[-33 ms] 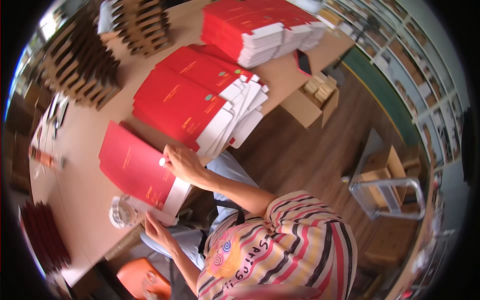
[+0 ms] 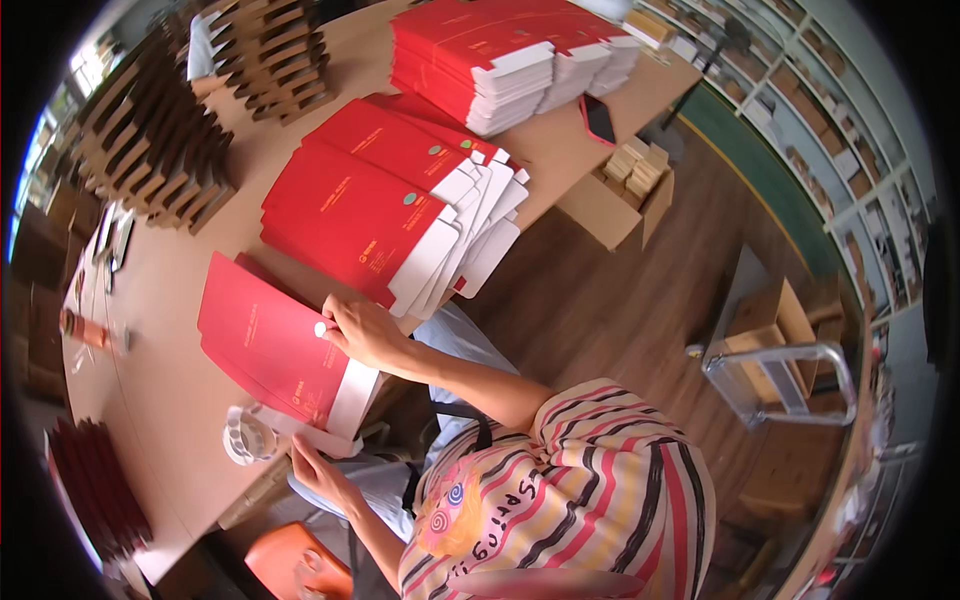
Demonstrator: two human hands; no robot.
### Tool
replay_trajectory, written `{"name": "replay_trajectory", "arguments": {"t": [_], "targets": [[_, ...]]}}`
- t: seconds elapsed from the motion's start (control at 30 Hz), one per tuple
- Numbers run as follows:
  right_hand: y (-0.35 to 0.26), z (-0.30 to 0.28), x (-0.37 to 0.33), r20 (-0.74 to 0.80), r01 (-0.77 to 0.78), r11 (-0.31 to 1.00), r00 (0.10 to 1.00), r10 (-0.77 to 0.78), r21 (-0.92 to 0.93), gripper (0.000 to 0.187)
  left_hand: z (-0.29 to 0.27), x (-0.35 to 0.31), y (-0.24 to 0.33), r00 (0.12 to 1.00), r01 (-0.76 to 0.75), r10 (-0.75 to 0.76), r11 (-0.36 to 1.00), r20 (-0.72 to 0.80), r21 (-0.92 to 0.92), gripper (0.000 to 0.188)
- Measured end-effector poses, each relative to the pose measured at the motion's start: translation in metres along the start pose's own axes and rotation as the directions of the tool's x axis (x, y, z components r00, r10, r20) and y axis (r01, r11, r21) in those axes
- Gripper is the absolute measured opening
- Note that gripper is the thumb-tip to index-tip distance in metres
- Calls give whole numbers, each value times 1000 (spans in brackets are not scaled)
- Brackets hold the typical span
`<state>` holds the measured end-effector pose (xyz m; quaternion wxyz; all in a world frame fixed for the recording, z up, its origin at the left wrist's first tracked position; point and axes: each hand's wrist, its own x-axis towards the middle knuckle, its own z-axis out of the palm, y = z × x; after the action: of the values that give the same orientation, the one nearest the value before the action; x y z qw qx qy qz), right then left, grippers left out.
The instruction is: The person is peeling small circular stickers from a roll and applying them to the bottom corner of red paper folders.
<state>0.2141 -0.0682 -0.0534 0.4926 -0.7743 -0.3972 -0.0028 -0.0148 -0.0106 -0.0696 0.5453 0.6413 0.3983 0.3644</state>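
A flat red carton (image 2: 268, 335) with gold print and a white side flap (image 2: 354, 392) lies at the table's front edge. Over its right side my right hand (image 2: 362, 330) is closed, fingers curled, with a small round white sticker (image 2: 320, 329) at the fingertips, against the red face. My left hand (image 2: 325, 473) is at the carton's lower end, fingertips together at a pale band there; what they pinch is hidden. Beside that end, to the left, stands a white tape-like roll (image 2: 247, 436).
Overlapping red cartons (image 2: 345, 205) lie just beyond, with taller stacks (image 2: 470, 50) farther back. Brown cardboard pieces (image 2: 145, 150) are piled at far left. A phone (image 2: 597, 119) lies near the right edge, above an open box (image 2: 640, 185). An orange stool (image 2: 298, 562) stands below.
The view has shifted slightly. My right hand stays at the sticker, and my left hand stays by the carton's lower end.
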Motion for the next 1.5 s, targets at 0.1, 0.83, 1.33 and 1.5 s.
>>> {"name": "replay_trajectory", "arguments": {"t": [0.1, 0.83, 1.33, 1.5], "targets": [[2, -35, 23, 88, -74, 908, 995, 40, 412, 25, -4, -18, 39, 998, -25, 21, 997, -55, -78, 41], [-87, -43, -52, 772, -193, 877, 580, -260, 439, 18, 8, -87, 31, 916, 309, -176, 882, 360, -356, 43], [-99, -33, -47, 263, 426, 856, 825, -500, 292, 19, -4, -48, 59, 958, 274, -201, 847, 202, -456, 41], [-96, -29, -40, 291, 495, 834, 784, -549, 243, 17, 7, -44, 71, 992, 85, -50, 946, 117, -312, 38]]}}
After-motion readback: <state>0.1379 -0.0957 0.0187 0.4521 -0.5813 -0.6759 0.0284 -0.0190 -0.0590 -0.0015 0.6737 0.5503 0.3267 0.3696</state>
